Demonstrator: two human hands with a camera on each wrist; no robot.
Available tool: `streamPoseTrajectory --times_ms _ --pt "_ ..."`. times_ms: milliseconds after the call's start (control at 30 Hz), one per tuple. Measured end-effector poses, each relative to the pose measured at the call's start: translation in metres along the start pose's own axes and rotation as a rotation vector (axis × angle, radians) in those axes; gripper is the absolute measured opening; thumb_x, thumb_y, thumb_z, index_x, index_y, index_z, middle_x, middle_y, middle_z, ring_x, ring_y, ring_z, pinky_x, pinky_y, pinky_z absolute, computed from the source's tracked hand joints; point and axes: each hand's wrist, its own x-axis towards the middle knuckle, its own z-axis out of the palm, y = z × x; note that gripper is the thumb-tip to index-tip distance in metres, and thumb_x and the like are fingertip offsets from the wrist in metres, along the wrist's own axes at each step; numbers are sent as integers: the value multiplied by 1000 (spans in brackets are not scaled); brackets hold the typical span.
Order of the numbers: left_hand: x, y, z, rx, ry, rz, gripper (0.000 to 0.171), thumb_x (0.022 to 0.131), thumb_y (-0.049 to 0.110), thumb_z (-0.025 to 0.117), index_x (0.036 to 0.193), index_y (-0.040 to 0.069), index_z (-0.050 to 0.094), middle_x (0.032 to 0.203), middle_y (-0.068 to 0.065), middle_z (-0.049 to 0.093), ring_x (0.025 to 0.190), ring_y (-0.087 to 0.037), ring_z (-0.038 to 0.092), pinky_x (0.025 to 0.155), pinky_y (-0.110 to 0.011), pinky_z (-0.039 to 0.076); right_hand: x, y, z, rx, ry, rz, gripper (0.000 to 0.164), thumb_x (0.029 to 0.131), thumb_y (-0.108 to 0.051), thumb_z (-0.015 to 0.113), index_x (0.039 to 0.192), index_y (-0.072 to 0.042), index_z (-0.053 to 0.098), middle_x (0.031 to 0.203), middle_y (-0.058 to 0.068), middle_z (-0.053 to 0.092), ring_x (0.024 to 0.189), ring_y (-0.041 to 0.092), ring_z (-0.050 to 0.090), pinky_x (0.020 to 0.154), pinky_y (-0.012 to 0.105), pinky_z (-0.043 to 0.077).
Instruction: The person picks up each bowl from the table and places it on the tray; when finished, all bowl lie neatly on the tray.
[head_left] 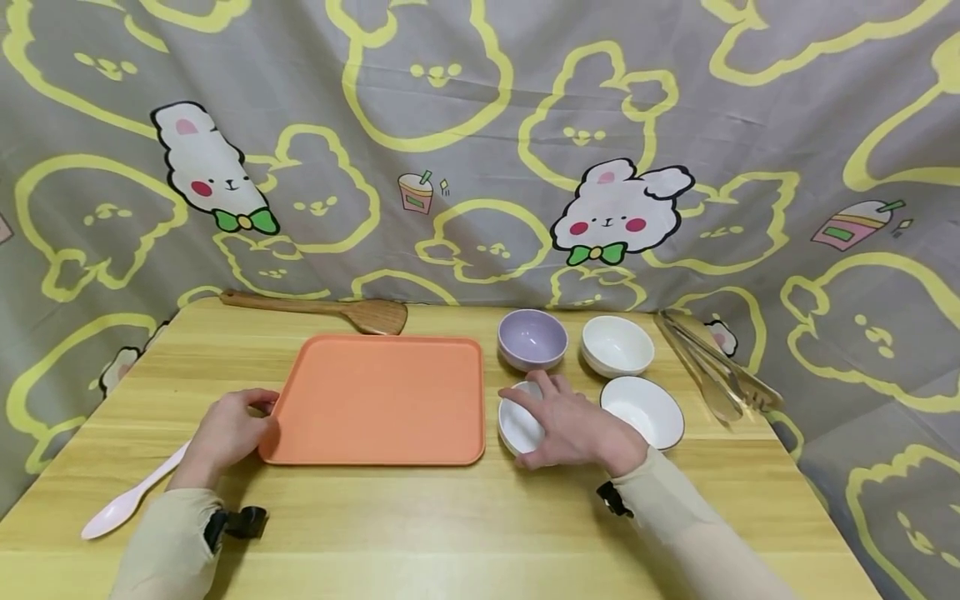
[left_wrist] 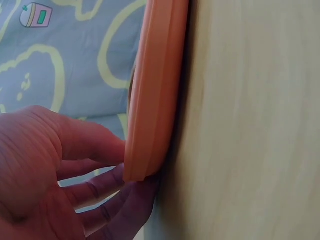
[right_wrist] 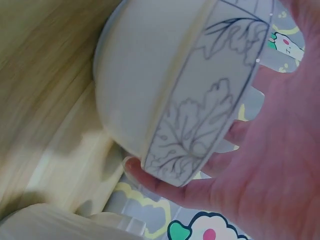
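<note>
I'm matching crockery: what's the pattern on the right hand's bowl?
The bowl has dark leaf outlines, clearest in the right wrist view.

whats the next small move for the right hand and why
Probably carry the held bowl left over the tray: the right hand has its fingers round the rim, the tray's bare surface lies close beside, and the left hand grips the tray's edge.
</note>
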Motion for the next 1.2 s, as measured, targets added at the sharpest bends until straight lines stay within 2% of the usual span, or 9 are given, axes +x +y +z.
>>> streamPoseTrajectory --times_ms 200,333,467,700,967,1200 --pt "-1 -3 3 2 16 43 38 81 4 64 116 -10 64 91 -12 65 82 -26 57 71 -38 45 0 -4 -5 17 26 -18 86 68 -48 81 144 -27 48 144 15 32 125 37 36 86 47 48" --pt "0 -3 3 3 17 68 38 82 4 64 117 -11 63 92 -13 65 83 -26 58 71 -39 46 5 -8 -12 34 52 -55 85 68 -48 81 143 -28 49 146 16 32 130 36 32 91 46 46" --pt "-1 -4 4 2 18 70 38 81 4 65 117 -10 63 90 -11 65 81 -25 58 70 -39 45 14 -14 -18 40 62 -90 84 69 -50 79 144 -30 47 147 13 32 128 34 34 89 44 47" --pt "-2 -7 5 -8 20 76 37 83 5 65 118 -9 63 87 -8 63 78 -23 55 67 -36 44 33 -28 -28 6 88 -141 81 70 -50 79 142 -31 48 140 14 37 117 34 40 79 43 50" --pt "-2 -4 7 -13 15 76 35 86 3 62 117 -12 61 85 -9 62 76 -22 55 66 -35 46 61 -44 -52 -13 97 -206 80 71 -50 78 143 -33 48 138 11 38 117 32 41 79 42 50" --pt "-3 -3 5 -1 -8 69 34 89 4 62 118 -14 60 87 -10 63 76 -22 57 66 -36 47 86 -62 -61 34 72 -275 78 72 -46 80 142 -36 50 140 10 36 120 28 36 79 35 47"
